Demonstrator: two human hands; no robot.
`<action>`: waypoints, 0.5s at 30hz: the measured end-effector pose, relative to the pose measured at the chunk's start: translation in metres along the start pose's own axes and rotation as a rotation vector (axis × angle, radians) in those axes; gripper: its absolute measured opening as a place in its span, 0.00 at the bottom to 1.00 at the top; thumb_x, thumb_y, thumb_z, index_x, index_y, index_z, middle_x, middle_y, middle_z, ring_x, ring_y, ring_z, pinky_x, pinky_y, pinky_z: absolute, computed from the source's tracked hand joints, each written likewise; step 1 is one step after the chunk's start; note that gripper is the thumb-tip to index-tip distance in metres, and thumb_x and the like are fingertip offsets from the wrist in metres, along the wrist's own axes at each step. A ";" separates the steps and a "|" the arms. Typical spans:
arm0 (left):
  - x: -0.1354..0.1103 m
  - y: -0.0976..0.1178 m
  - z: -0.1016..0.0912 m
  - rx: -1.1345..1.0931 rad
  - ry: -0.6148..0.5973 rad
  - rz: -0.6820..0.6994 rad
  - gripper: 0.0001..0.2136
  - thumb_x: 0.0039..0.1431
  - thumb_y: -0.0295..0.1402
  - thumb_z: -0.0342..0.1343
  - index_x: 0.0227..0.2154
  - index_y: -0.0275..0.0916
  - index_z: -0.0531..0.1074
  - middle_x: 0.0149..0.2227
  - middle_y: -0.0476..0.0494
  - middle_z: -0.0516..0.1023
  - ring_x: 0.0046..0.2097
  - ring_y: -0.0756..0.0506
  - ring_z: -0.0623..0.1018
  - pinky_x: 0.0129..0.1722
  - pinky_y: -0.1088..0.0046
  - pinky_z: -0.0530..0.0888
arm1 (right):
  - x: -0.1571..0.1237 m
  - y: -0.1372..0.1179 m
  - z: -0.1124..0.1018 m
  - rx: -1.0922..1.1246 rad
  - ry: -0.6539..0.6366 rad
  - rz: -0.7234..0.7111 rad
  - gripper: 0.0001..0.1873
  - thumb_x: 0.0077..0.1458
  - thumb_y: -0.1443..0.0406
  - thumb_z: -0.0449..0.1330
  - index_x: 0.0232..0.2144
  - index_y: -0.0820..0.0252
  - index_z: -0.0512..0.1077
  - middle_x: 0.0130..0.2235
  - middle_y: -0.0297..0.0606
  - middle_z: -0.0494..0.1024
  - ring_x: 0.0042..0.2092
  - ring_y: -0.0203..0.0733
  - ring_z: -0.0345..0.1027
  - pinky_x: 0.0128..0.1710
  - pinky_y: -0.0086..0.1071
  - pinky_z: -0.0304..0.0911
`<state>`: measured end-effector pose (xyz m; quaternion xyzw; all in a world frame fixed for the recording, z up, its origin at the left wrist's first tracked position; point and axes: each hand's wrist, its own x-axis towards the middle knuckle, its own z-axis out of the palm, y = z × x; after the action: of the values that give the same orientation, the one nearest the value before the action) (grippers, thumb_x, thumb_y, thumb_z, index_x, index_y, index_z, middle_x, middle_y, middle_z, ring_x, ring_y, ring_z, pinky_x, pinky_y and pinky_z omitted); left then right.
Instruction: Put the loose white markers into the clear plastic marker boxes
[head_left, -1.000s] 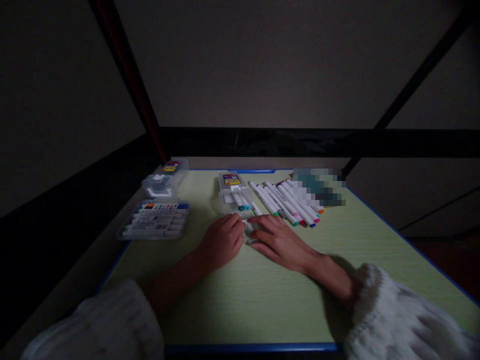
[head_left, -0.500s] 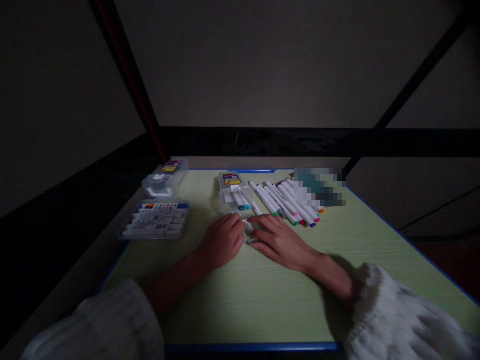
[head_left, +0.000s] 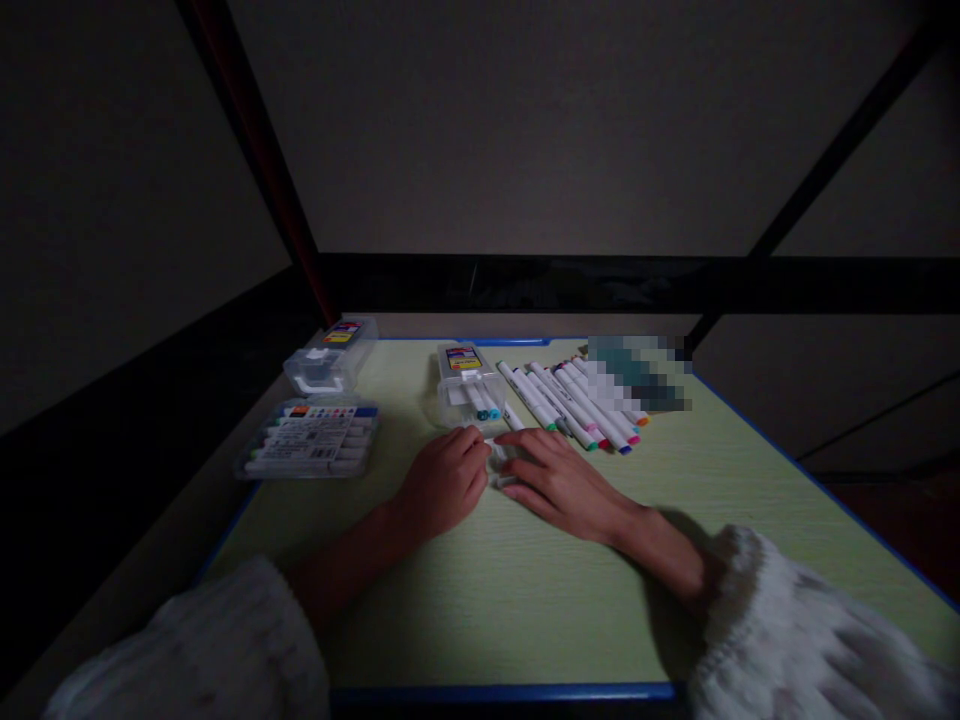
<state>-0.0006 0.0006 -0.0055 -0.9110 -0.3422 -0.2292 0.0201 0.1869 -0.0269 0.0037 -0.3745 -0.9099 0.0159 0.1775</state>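
Observation:
My left hand (head_left: pixel 442 480) and my right hand (head_left: pixel 559 482) rest side by side on a pale green table (head_left: pixel 525 600). Between their fingertips lie white marker pens (head_left: pixel 501 462), mostly hidden by the fingers. The left hand's fingers are curled against the pens. The right hand's fingers lie stretched over them. Just beyond the hands stands a clear plastic marker box (head_left: pixel 469 385) with two blue-capped pens showing at its open end.
A row of several white markers (head_left: pixel 574 405) with coloured caps lies right of the box, beside a blurred-out object (head_left: pixel 637 372). At the left are a closed clear case (head_left: pixel 331 358) and a flat pack of markers (head_left: pixel 311 437). Dark frame bars stand behind the table.

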 end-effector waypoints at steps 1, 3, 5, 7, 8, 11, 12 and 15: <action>0.000 0.000 0.000 0.000 0.000 0.000 0.08 0.54 0.21 0.44 0.29 0.35 0.67 0.32 0.43 0.69 0.36 0.46 0.70 0.36 0.70 0.70 | 0.000 0.000 0.000 0.001 0.001 -0.002 0.13 0.58 0.60 0.49 0.36 0.61 0.70 0.49 0.44 0.66 0.49 0.46 0.57 0.47 0.42 0.56; 0.000 0.000 0.000 0.002 0.001 0.003 0.08 0.54 0.21 0.44 0.29 0.35 0.67 0.32 0.44 0.69 0.36 0.46 0.70 0.37 0.71 0.70 | 0.000 0.000 0.000 0.000 -0.002 -0.002 0.13 0.59 0.60 0.49 0.37 0.61 0.70 0.49 0.44 0.66 0.49 0.46 0.57 0.47 0.42 0.56; 0.000 0.000 0.000 0.004 0.002 0.008 0.08 0.54 0.21 0.44 0.29 0.35 0.67 0.32 0.44 0.69 0.36 0.46 0.70 0.37 0.71 0.70 | 0.000 0.000 0.000 -0.004 -0.008 0.003 0.14 0.58 0.60 0.49 0.37 0.61 0.70 0.49 0.45 0.66 0.49 0.47 0.57 0.47 0.42 0.56; 0.000 0.000 0.000 0.006 0.004 0.011 0.08 0.54 0.21 0.45 0.29 0.35 0.67 0.32 0.44 0.69 0.36 0.46 0.70 0.37 0.71 0.70 | 0.001 0.000 0.001 -0.007 -0.009 0.006 0.14 0.58 0.60 0.49 0.37 0.61 0.70 0.49 0.45 0.66 0.49 0.46 0.57 0.47 0.41 0.56; 0.000 0.000 0.000 0.006 0.006 0.012 0.08 0.54 0.21 0.45 0.29 0.35 0.67 0.32 0.44 0.69 0.36 0.46 0.70 0.36 0.71 0.70 | 0.001 0.000 0.001 -0.008 -0.009 0.006 0.14 0.59 0.60 0.49 0.37 0.61 0.70 0.49 0.45 0.66 0.49 0.46 0.57 0.47 0.41 0.55; 0.000 0.000 0.001 0.010 0.007 0.010 0.08 0.54 0.21 0.44 0.29 0.35 0.67 0.32 0.44 0.69 0.35 0.47 0.70 0.36 0.71 0.70 | 0.001 0.000 0.001 -0.008 -0.011 0.004 0.14 0.58 0.60 0.49 0.37 0.61 0.70 0.49 0.44 0.66 0.48 0.46 0.57 0.47 0.41 0.56; 0.000 -0.001 0.001 0.013 0.006 0.009 0.08 0.53 0.21 0.44 0.29 0.35 0.67 0.32 0.44 0.69 0.35 0.46 0.70 0.36 0.71 0.70 | 0.000 0.000 0.002 -0.008 -0.013 0.004 0.14 0.58 0.60 0.49 0.37 0.61 0.70 0.49 0.44 0.66 0.49 0.46 0.57 0.47 0.41 0.56; 0.000 -0.001 0.002 0.016 0.009 0.009 0.07 0.53 0.20 0.45 0.29 0.35 0.67 0.32 0.44 0.69 0.36 0.46 0.70 0.36 0.71 0.70 | 0.000 0.001 0.002 -0.011 -0.012 0.000 0.14 0.59 0.60 0.49 0.36 0.62 0.70 0.49 0.45 0.66 0.49 0.47 0.57 0.47 0.42 0.55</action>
<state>-0.0006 0.0016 -0.0070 -0.9113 -0.3398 -0.2304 0.0302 0.1863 -0.0261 0.0015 -0.3753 -0.9111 0.0133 0.1700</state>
